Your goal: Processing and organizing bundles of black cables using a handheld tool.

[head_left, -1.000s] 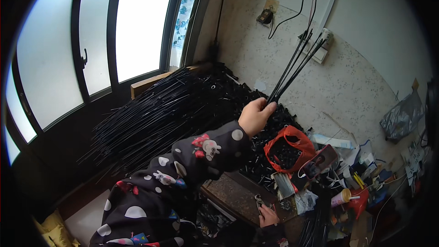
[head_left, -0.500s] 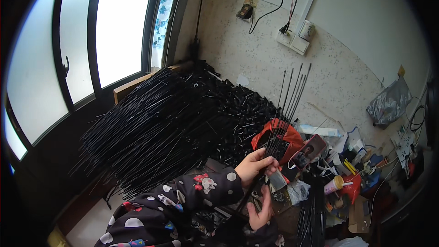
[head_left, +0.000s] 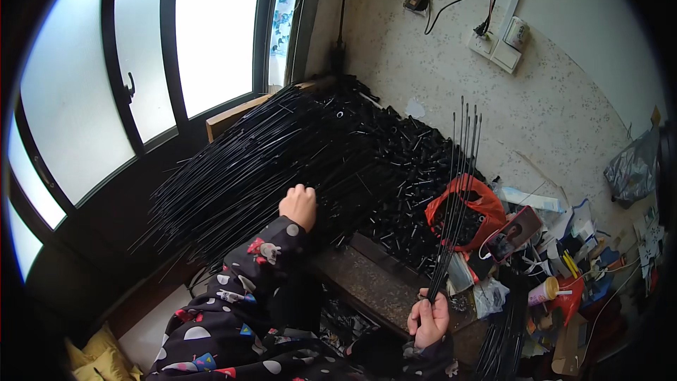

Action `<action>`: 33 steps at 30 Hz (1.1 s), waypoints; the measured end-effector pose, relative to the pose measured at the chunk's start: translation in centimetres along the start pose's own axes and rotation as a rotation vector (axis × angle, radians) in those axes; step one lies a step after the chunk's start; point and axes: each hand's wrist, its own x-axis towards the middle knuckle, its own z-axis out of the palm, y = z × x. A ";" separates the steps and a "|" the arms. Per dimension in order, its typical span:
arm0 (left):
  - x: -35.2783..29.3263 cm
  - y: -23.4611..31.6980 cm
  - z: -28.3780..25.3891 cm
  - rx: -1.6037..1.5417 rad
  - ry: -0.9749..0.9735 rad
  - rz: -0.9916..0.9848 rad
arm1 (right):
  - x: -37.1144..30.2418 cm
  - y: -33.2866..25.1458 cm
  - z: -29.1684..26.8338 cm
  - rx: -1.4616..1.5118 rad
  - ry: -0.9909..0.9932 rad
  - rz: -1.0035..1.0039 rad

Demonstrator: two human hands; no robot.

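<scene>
Left hand [head_left: 298, 207] has moved to rod pile [head_left: 233, 169] by window [head_left: 215, 35], grip unclear; right hand [head_left: 429, 317] holds black rods [head_left: 438, 279] at brown table [head_left: 367, 282]

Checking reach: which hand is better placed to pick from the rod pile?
Left hand, likely: it's at the pile; the right hand is farther off, already holding rods.

The left hand [head_left: 298, 207] is extended, knuckles foremost. The right hand [head_left: 429, 319] is curled, thumb against fingers.
</scene>
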 end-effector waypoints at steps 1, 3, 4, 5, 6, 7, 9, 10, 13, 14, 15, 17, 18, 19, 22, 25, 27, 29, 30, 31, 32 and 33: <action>0.0 -1.7 0.9 0.137 -0.006 -0.041 | 0.4 -0.6 0.3 0.023 -0.013 -0.024; 0.4 -3.0 0.6 0.135 -0.030 -0.020 | 1.4 -1.4 0.5 0.065 -0.031 -0.082; 0.6 -3.4 0.3 0.132 -0.054 -0.003 | 1.6 -1.6 0.4 0.069 -0.032 -0.088; 0.9 -3.7 -0.6 0.132 -0.052 0.003 | 1.6 -1.7 0.4 0.065 -0.026 -0.105; 1.2 -4.0 -1.5 0.079 0.025 -0.019 | 1.6 -1.8 0.3 0.061 -0.021 -0.122; 1.6 -4.2 -2.6 0.027 0.102 -0.042 | 1.6 -1.8 0.3 0.058 -0.017 -0.139; 2.9 -2.9 -5.3 -0.003 0.074 -0.080 | 1.2 -0.5 -0.4 0.032 0.019 -0.119; 3.2 -2.7 -7.1 -0.011 0.055 -0.144 | 0.9 0.3 -0.5 0.018 0.022 -0.091; 4.3 -1.7 -9.4 0.011 0.160 -0.018 | 0.4 0.9 -1.4 -0.008 0.059 -0.058; 4.9 -1.5 -9.6 0.009 0.153 -0.009 | 0.2 0.8 -1.6 -0.011 0.067 -0.053; 5.4 -1.4 -10.0 -0.338 0.013 -0.005 | -0.1 0.7 -1.6 -0.011 0.070 -0.046; 5.8 -0.9 -10.5 -1.030 -0.283 0.000 | -0.5 0.6 -1.7 -0.003 0.067 -0.047; 4.6 -0.7 -12.8 -1.007 -0.259 -0.021 | -0.2 0.3 -0.8 0.018 0.008 -0.052; 3.8 1.4 -13.9 -1.224 -0.337 -0.118 | 0.0 0.4 -0.4 0.021 -0.012 -0.059; 2.1 11.9 -7.3 -1.775 -0.584 -0.091 | 1.0 1.8 -2.4 -0.148 0.134 -0.267; -3.2 15.7 -7.3 -1.979 -1.051 -0.279 | 0.8 2.3 0.2 -0.310 0.117 -0.418; -4.1 17.0 -6.0 -2.016 -1.376 -0.241 | 0.6 3.1 0.8 -0.574 0.182 -0.486; -4.2 18.7 -7.5 -1.965 -1.240 -0.222 | -1.4 4.7 -0.2 -0.533 0.082 -0.275; -4.2 19.0 -8.0 -1.939 -1.168 -0.215 | -2.7 5.7 -0.8 -0.471 -0.028 -0.070; -4.3 19.1 -8.0 -1.945 -1.182 -0.218 | -3.3 6.2 -1.1 -0.401 -0.131 0.135; -4.3 19.1 -8.0 -1.932 -1.192 -0.101 | -3.1 6.6 -1.7 -0.407 -0.123 0.143; -4.4 18.9 -7.9 -1.916 -1.198 0.014 | -2.6 6.7 -2.3 -0.195 -0.130 0.124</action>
